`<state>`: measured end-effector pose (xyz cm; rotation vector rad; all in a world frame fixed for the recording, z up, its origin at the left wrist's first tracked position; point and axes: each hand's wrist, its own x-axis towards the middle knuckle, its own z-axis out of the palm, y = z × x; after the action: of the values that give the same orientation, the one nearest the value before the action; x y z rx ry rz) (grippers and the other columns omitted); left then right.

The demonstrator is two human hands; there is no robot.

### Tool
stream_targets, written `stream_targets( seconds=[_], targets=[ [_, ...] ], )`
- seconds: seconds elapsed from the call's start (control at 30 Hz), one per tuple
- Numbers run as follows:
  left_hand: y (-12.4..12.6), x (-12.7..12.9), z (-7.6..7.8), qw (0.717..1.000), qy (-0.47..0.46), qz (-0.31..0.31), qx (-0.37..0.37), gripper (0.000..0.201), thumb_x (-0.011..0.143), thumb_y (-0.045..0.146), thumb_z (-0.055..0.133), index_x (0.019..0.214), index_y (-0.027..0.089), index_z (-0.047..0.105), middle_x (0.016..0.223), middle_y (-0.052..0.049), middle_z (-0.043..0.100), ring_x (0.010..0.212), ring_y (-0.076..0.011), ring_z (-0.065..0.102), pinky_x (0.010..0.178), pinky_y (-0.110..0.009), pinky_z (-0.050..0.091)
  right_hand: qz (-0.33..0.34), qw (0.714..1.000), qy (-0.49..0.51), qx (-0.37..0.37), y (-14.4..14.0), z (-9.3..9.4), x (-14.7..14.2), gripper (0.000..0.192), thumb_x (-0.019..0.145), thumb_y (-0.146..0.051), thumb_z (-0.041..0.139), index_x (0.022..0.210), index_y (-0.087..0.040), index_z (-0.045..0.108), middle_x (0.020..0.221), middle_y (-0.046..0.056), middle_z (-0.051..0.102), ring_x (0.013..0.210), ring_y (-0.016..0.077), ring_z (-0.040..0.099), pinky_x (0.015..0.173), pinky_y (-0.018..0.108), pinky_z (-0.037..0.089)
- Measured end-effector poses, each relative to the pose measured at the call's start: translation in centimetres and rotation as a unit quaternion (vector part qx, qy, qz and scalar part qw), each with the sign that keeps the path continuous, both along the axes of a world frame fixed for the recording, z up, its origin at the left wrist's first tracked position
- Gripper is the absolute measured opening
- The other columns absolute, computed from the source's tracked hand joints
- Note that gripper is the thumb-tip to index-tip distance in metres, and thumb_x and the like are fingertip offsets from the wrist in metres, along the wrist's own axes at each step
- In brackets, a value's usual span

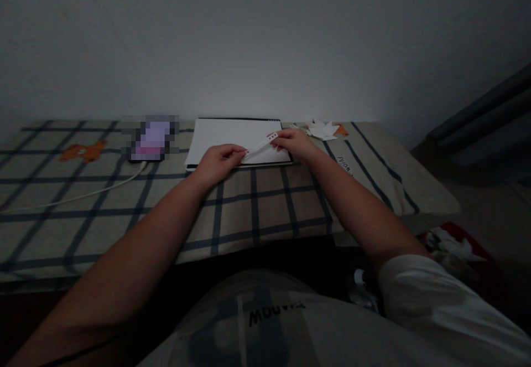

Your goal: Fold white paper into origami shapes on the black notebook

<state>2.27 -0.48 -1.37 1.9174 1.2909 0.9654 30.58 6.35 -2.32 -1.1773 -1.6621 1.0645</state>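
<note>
A narrow white paper strip [260,146] with small dark holes at its right end is stretched between my two hands. My left hand [222,162] pinches its lower left end, near the front edge of a white paper pad [228,130]. At the raised right end, my right hand [296,143] has thumb and fingers closed on the strip. The pad lies flat beneath, with a dark edge along its back and a row of holes at its back right corner. Whether the strip touches the pad, I cannot tell.
A phone [151,141] with a blurred screen lies on the checked tablecloth [232,206] at left, its white cable [95,191] running left. Crumpled white paper scraps [322,129] lie right of the pad. Below right, a red bin [477,245] holds more paper. A wall rises behind.
</note>
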Motion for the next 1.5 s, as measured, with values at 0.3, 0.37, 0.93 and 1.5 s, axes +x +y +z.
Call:
stream_targets(
  seconds=[0.3, 0.37, 0.93, 1.5],
  targets=[
    [0.2, 0.0, -0.2, 1.0, -0.011, 0.005, -0.015, 0.049, 0.092, 0.055, 0.074, 0.116, 0.016, 0.092, 0.104, -0.011, 0.089, 0.093, -0.0253, 0.074, 0.09, -0.037, 0.058, 0.014, 0.989, 0.138, -0.049, 0.2, -0.4, -0.1, 0.009, 0.083, -0.025, 0.087, 0.091, -0.022, 0.091, 0.098, 0.005, 0.088, 0.087, 0.0157, 0.075, 0.091, 0.029, 0.063],
    [0.3, 0.0, -0.3, 1.0, -0.017, 0.004, -0.018, 0.05, 0.092, 0.056, 0.074, 0.117, 0.016, 0.092, 0.103, -0.011, 0.088, 0.092, -0.0252, 0.074, 0.089, -0.037, 0.057, 0.024, 0.983, 0.174, -0.055, 0.2, -0.3, 0.0, 0.007, 0.082, -0.03, 0.089, 0.083, -0.024, 0.088, 0.099, 0.005, 0.087, 0.095, 0.0185, 0.078, 0.096, 0.032, 0.065],
    [0.1, 0.0, -0.3, 1.0, -0.013, 0.005, -0.021, 0.048, 0.091, 0.056, 0.075, 0.113, 0.016, 0.091, 0.097, -0.01, 0.086, 0.091, -0.0263, 0.074, 0.09, -0.039, 0.059, -0.021, 0.989, 0.138, -0.042, 0.3, -0.8, 0.0, 0.015, 0.083, -0.028, 0.097, 0.097, -0.023, 0.094, 0.092, 0.003, 0.088, 0.083, 0.0146, 0.077, 0.091, 0.031, 0.065],
    [-0.5, 1.4, -0.6, 1.0, 0.008, -0.018, -0.002, 0.058, 0.086, 0.074, 0.079, 0.096, 0.018, 0.092, 0.085, -0.008, 0.085, 0.077, -0.0219, 0.068, 0.071, -0.034, 0.047, 0.178, 0.981, -0.026, 0.074, -2.0, 0.2, -2.0, 0.045, 0.086, -0.06, 0.088, 0.104, -0.019, 0.092, 0.09, 0.004, 0.084, 0.086, 0.0176, 0.072, 0.087, 0.035, 0.059]
  ],
)
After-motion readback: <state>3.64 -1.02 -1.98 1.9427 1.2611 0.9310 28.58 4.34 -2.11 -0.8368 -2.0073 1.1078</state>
